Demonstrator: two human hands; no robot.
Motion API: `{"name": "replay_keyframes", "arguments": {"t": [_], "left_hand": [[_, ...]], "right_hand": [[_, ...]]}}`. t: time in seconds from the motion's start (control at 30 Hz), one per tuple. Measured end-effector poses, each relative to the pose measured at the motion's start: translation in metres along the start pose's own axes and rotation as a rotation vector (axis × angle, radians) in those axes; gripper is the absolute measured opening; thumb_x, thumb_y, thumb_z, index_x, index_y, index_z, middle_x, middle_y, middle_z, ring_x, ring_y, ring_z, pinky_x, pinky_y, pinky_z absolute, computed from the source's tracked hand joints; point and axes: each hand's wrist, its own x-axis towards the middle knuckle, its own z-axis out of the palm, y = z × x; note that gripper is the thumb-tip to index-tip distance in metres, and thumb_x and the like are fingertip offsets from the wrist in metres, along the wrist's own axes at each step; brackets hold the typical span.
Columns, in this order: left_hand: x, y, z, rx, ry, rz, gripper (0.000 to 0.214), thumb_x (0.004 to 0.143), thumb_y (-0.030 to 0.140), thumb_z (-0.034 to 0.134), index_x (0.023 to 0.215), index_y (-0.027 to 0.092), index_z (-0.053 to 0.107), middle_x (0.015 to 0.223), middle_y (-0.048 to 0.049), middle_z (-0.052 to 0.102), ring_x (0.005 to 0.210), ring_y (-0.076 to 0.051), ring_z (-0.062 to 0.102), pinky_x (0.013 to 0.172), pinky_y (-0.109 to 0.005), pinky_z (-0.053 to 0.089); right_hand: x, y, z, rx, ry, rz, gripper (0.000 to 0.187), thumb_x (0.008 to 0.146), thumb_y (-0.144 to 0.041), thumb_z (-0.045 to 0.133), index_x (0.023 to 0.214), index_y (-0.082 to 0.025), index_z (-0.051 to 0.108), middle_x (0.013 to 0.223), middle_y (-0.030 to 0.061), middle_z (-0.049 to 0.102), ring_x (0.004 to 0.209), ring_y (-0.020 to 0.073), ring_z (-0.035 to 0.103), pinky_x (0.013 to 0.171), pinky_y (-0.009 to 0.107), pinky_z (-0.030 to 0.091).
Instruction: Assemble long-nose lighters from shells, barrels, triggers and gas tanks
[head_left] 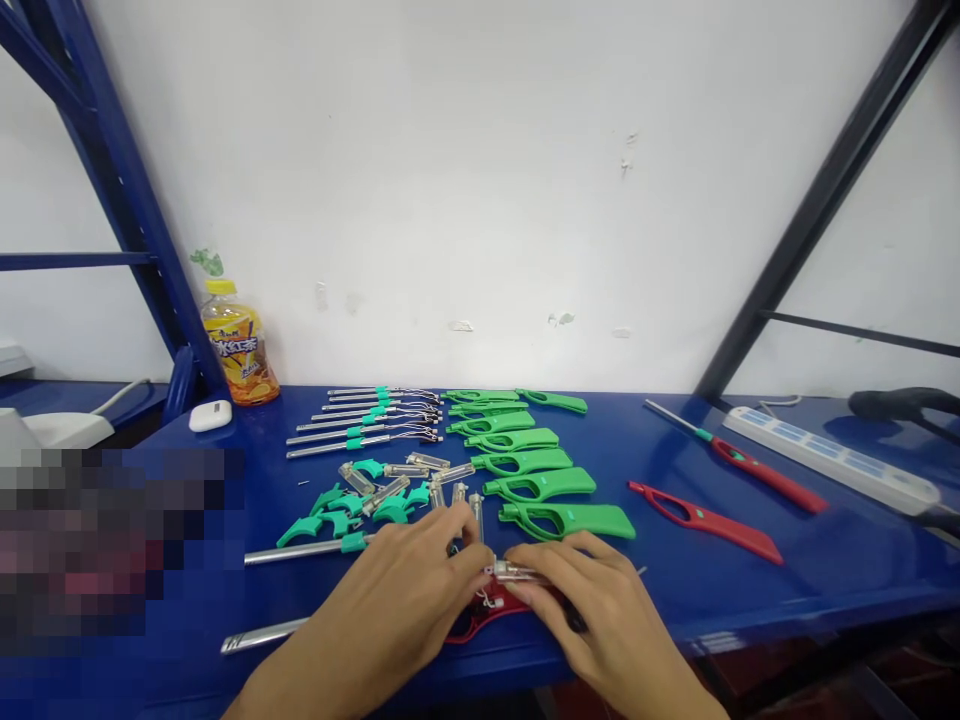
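Observation:
My right hand [596,592] is closed on a small clear lighter fuel tank [516,571], gripping it between thumb and fingers. At the tank's left end, my left hand [420,570] has its thumb and fingers pinched together; what they hold is hidden. Below both hands lies a red lighter handle shell [463,634], mostly covered, with thin white wires [491,602] in it. A metal lighter tube [262,636] sticks out to the left from under my left forearm. Just beyond it is another tube [300,552] with a teal collar.
Several green handle shells [581,519] lie in a column past my hands. To their left are wired metal tubes [319,452], teal triggers [300,530] and clear tanks [409,470]. Rightward lie a red shell [724,528], a red lighter [772,475] and a power strip [832,460].

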Motion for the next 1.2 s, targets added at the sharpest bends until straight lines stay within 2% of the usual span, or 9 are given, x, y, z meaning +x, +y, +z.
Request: {"name": "replay_keyframes", "arguments": {"t": [0.13,0.27,0.37,0.53,0.77,0.87,0.93,1.03,1.2], "left_hand": [[-0.001,-0.001,0.001,-0.016,0.048,0.046,0.023,0.106,0.007,0.052,0.104,0.023,0.068,0.113,-0.0023,0.067,0.086,-0.019,0.067,0.066,-0.031,0.042],[-0.004,-0.004,0.005,-0.094,0.158,0.077,0.022,0.112,0.016,0.049,0.106,0.022,0.069,0.108,-0.0007,0.069,0.082,-0.017,0.065,0.068,-0.031,0.041],[-0.004,-0.005,0.008,-0.194,0.21,0.063,0.022,0.112,0.016,0.05,0.104,0.023,0.07,0.106,0.0011,0.07,0.08,-0.014,0.065,0.069,-0.028,0.041],[-0.003,-0.006,0.011,-0.267,0.185,0.023,0.027,0.109,0.012,0.055,0.094,0.024,0.073,0.095,0.003,0.071,0.075,-0.012,0.065,0.067,-0.027,0.039],[-0.004,-0.008,0.003,-0.254,0.115,0.02,0.031,0.107,0.008,0.053,0.1,0.026,0.077,0.098,0.0032,0.072,0.076,-0.013,0.067,0.068,-0.027,0.04],[-0.007,-0.016,-0.004,-0.2,0.13,-0.043,0.026,0.108,0.013,0.055,0.099,0.025,0.076,0.101,0.0018,0.073,0.079,-0.015,0.069,0.069,-0.028,0.042],[-0.011,-0.024,-0.011,-0.129,0.138,-0.114,0.022,0.108,0.015,0.057,0.101,0.024,0.076,0.101,-0.0004,0.073,0.082,-0.018,0.07,0.07,-0.029,0.043],[-0.017,-0.036,-0.023,-0.062,0.107,-0.177,0.02,0.107,0.017,0.058,0.101,0.023,0.077,0.1,-0.0024,0.073,0.086,-0.022,0.071,0.074,-0.032,0.046],[-0.025,-0.047,-0.031,-0.078,0.04,-0.196,0.023,0.109,0.02,0.058,0.098,0.025,0.077,0.097,-0.0005,0.075,0.088,-0.022,0.072,0.076,-0.032,0.047]], "right_hand": [[0.0,0.0,0.0,0.01,-0.006,0.018,0.023,0.117,-0.035,0.049,0.118,-0.027,0.07,0.108,-0.0011,0.085,0.082,0.0196,0.076,0.083,0.034,0.051],[0.0,0.0,-0.001,0.044,-0.043,0.079,0.02,0.116,-0.037,0.052,0.117,-0.029,0.07,0.107,-0.0021,0.084,0.083,0.0201,0.075,0.082,0.034,0.051],[-0.002,0.001,0.0,0.044,-0.06,0.093,0.016,0.115,-0.036,0.054,0.116,-0.03,0.069,0.106,-0.0035,0.083,0.083,0.0207,0.074,0.083,0.036,0.051],[-0.002,0.002,0.002,0.044,-0.076,0.067,0.018,0.116,-0.035,0.052,0.118,-0.03,0.069,0.108,-0.0044,0.083,0.085,0.0205,0.075,0.085,0.037,0.05],[-0.001,0.002,0.0,0.024,-0.063,0.014,0.024,0.117,-0.034,0.048,0.124,-0.029,0.07,0.114,-0.0019,0.084,0.09,0.0191,0.079,0.084,0.035,0.051],[-0.003,0.003,0.001,-0.007,-0.011,0.012,0.027,0.118,-0.035,0.045,0.123,-0.028,0.071,0.116,0.001,0.083,0.093,0.0189,0.08,0.082,0.033,0.054],[-0.005,0.005,0.002,-0.06,0.01,0.019,0.032,0.118,-0.035,0.042,0.124,-0.028,0.072,0.118,0.0047,0.08,0.09,0.0189,0.079,0.075,0.031,0.055],[-0.008,0.008,0.004,-0.144,0.0,0.028,0.038,0.119,-0.037,0.037,0.133,-0.029,0.072,0.114,0.0072,0.075,0.073,0.0169,0.076,0.06,0.029,0.053],[-0.009,0.011,0.005,-0.176,-0.025,0.042,0.043,0.12,-0.039,0.031,0.142,-0.033,0.067,0.116,0.0066,0.075,0.071,0.0161,0.075,0.062,0.029,0.056]]}}
